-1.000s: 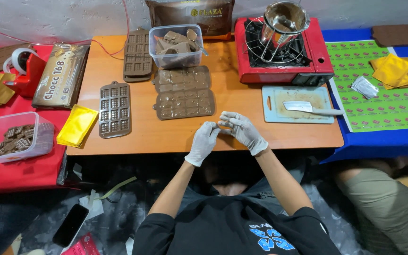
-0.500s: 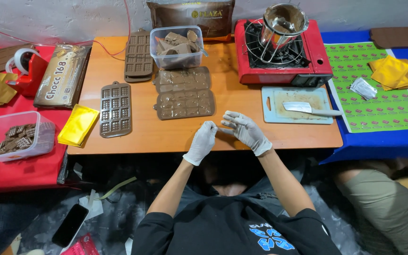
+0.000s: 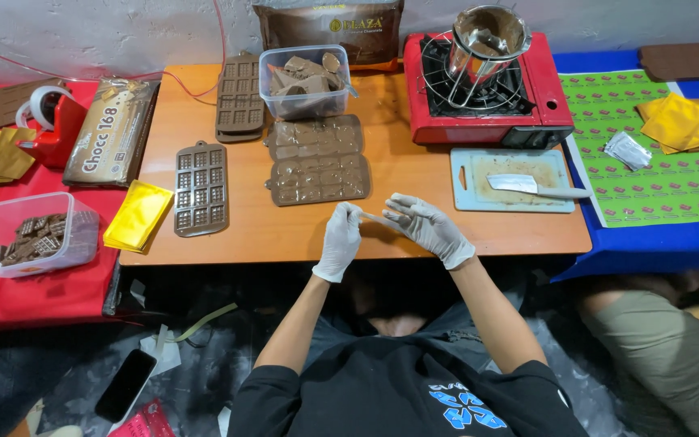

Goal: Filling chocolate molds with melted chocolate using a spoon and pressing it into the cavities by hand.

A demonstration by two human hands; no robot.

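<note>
Your left hand (image 3: 341, 240) is sitting over the near edge of the orange table (image 3: 414, 174), gloved in white, wrist bent up and forearm running back toward you at 7 o'clock. Its fingers are curled together, and the fingertips are pinching one end of a thin pale strip (image 3: 379, 219). Whether that strip is a separate item or stretched glove material, I cannot tell.

Your right hand (image 3: 428, 228) is lying at 3 o'clock of the left, also gloved, palm turned down and angled toward 10 o'clock. Thumb and forefinger are closing on the other end of the strip; the remaining fingers are fanning apart above it. The right forearm is running back toward 5 o'clock.

The strip is spanning the gap between the two hands, just above the table edge.

At 12 o'clock of the hands, two filled chocolate moulds (image 3: 318, 168) are lying flat, one behind the other. An empty brown mould (image 3: 201, 188) is resting at 10 o'clock, with yellow foil sheets (image 3: 138, 214) just beyond it at the table's left edge. A clear tub of chocolate pieces (image 3: 304, 82) is standing behind the filled moulds. At 2 o'clock, a cutting board with a knife (image 3: 514, 180) is sitting in front of the red gas stove (image 3: 487, 91), which is carrying a metal pot (image 3: 488, 39).
</note>
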